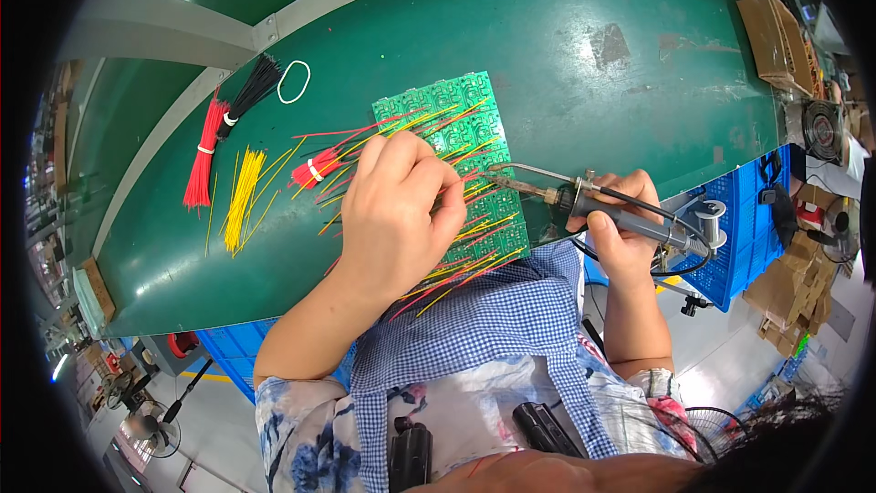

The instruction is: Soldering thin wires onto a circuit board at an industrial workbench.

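A green circuit board panel lies on the workbench before me, with many red and yellow wires across it and sticking out past its left edge. My right hand grips a grey soldering iron whose thin metal solder guide tube runs above the tip. The tip points left and meets the board near its right-middle part. Over the board's left side, my left hand has its thumb and fingers pinched together. What sits between those fingertips is hidden; wires pass close around them.
Left of the board lie loose yellow wires, a small red wire bundle, a larger red bundle, a black wire bundle and a white loop. A cardboard box stands at the far right; blue crates sit below the bench edge.
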Motion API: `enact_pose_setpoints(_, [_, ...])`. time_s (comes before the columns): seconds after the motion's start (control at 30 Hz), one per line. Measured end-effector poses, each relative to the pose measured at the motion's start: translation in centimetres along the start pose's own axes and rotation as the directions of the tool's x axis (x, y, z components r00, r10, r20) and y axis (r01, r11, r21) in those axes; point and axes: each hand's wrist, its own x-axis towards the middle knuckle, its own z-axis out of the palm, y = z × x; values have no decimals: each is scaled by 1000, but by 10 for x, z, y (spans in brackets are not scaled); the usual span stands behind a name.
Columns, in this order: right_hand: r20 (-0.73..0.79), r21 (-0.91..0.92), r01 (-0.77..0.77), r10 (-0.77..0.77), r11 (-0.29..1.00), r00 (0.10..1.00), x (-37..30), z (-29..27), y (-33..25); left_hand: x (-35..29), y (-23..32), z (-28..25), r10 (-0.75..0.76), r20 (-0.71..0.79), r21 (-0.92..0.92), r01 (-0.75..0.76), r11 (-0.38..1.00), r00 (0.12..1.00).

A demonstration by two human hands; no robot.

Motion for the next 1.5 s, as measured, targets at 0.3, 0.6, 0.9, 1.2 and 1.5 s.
enact_pose_setpoints(0.3, [-135,93,17,-5,996,991,3,-4,-5,-1,0,2,9,-19,18,-9,1000,1000])
enact_pose_setpoints(0.6, [-114,168,-33,53,985,992,10,-4,-3,6,3,-11,3,44,7,-3,1000,999])
enact_pose_setpoints(0.9, [-102,199,-120,142,973,985,24,9,-3,19,-12,-9,-8,15,60,7,998,1000])
enact_pose_setpoints(1.2, [-133,86,-159,170,984,977,26,15,-9,21,-9,-11,-40,19,53,39,998,999])
enact_pose_setpoints(1.5, [-62,95,-85,92,992,994,25,11,-5,21,-11,-10,-33,13,63,33,997,999])
